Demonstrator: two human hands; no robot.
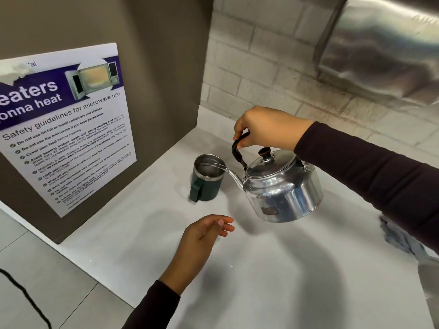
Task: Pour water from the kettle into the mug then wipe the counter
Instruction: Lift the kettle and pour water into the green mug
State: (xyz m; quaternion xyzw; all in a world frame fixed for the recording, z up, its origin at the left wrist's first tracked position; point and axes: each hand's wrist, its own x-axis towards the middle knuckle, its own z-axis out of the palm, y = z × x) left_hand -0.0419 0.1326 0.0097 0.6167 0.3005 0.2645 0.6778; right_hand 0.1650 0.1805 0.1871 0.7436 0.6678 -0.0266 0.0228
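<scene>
Your right hand (266,128) is gripping the black handle of the kettle (282,186), holding it tilted above the counter (273,269) so water is streaming from its spout into the mug (207,178) standing just left of it. Your left hand (202,236) is hovering empty near the mug, fingers loosely apart.

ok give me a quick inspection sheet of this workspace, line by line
surface: white counter, no puddle seen
job's things: metal kettle tilted, spout over the dark green mug, water running in; mug upright
clutter: crumpled cloth at the right, partly hidden by the sleeve
grips: right hand closed on the kettle handle; left hand open, empty, above the counter
cables: black cable on the floor, lower left
surroundings: microwave safety poster on the brown panel, tiled wall, steel hood
</scene>
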